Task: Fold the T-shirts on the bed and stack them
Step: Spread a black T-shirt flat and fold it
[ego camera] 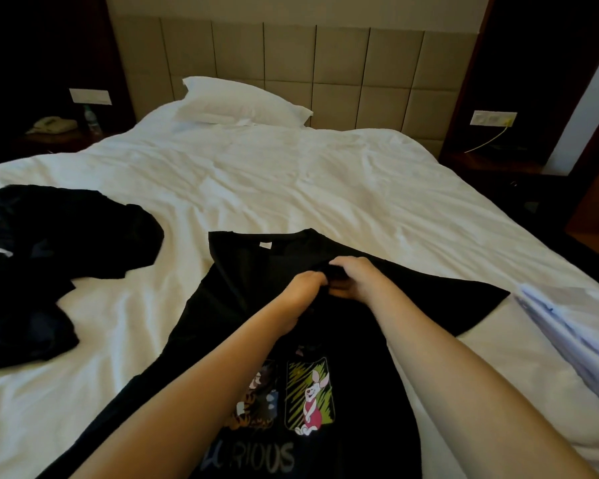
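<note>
Black printed T-shirt (pixel 242 299) laid lengthwise at the near edge of the bed (pixel 291 174), collar towards the headboard (pixel 343 63), left hand (pixel 306 288) and right hand (pixel 355 274) side by side, both pinching its bunched chest fabric, dark shirts (pixel 66 236) heaped by the left edge

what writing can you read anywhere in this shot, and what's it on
"URIOUS": grey capitals on the black T-shirt, below the cartoon print; the start of the word is covered.
White neck tag on the same shirt: too small to read.
White tag on the pile of dark clothes: blurred, unreadable.
Label on the bottle beside the bed: too small to read.
</note>
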`<state>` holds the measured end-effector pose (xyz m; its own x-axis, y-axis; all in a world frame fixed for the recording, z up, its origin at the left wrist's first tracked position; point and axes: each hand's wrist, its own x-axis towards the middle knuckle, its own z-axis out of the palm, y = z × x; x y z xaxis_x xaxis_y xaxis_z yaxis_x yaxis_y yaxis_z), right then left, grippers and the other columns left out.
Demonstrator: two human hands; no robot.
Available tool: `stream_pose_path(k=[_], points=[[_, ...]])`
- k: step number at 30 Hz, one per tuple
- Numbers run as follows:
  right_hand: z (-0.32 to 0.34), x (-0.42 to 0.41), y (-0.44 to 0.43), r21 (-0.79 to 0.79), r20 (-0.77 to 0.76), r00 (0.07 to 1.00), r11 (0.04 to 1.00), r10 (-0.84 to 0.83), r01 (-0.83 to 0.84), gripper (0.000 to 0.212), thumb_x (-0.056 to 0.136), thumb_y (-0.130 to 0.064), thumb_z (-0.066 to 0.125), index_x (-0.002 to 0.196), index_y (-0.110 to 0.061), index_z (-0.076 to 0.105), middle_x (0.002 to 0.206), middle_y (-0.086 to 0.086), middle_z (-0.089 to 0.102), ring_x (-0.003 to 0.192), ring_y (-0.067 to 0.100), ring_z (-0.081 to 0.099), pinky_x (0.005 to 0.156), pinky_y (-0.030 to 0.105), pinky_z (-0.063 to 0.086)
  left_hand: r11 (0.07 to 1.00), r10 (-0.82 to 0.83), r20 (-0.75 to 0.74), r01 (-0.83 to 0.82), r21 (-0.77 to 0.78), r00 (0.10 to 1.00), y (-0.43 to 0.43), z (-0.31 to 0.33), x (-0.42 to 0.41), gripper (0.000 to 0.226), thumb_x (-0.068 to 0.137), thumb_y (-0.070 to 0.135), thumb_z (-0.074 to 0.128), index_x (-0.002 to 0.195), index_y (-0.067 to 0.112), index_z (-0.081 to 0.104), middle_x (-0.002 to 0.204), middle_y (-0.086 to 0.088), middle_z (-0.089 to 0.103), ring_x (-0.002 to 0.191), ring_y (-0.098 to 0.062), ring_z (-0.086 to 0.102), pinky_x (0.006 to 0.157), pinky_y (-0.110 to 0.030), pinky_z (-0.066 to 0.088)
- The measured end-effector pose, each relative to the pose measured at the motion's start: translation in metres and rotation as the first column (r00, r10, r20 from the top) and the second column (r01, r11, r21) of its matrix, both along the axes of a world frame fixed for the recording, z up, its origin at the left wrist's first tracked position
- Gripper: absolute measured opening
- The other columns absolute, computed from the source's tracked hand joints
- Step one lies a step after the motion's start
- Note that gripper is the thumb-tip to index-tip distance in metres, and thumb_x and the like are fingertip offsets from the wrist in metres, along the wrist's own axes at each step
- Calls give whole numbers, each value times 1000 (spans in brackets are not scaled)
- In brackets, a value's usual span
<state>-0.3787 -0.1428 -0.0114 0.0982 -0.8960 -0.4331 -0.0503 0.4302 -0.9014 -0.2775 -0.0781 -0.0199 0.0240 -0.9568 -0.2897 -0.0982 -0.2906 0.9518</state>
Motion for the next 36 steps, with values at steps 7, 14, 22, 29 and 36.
stream_pose_path(k=[7,14,22,29,36], points=[[15,-59,-25,50,-5,962,960,-274,274,6,85,-4,55,87,-10,53,71,9,54,59,21,54,32,21,44,988,-119,-72,111,-111,990,-33,14,-57,27,98,9,36,78,11,54,73,-6,53,65,-17,51,63,-28,40],[27,-136,-29,-83,-276,843,885,-462,458,8,84,-3,58,91,0,55,74,12,50,82,31,60,77,41,54,957,-291,-126,287,-51,948,-48,16,-132,22,100,19,38,112,8,53,83,-1,53,79,-16,54,70,-27,44],[10,-161,-17,-114,-714,667,975,-213,190,15,94,-9,46,103,-2,55,88,11,53,74,25,53,58,28,37,912,-44,718,321,-255,694,-98,-6,-79,27,98,12,38,122,7,51,125,-13,56,114,-30,50,92,-32,41],[-11,-151,-35,-265,-860,433,962,-269,73,27,90,-14,51,66,-10,40,68,4,43,56,18,40,47,24,25,906,-68,996,423,36,61,-142,-24,-21,36,97,10,42,133,15,41,136,-10,45,124,-31,39,96,-39,36],[-18,-155,-32,-291,-898,337,956,-282,23,18,98,-14,44,83,-6,49,68,4,41,75,26,47,62,28,34,932,-245,965,298,207,96,-165,3,-9,42,90,18,63,128,3,51,105,-13,61,97,-30,60,86,-35,46]])
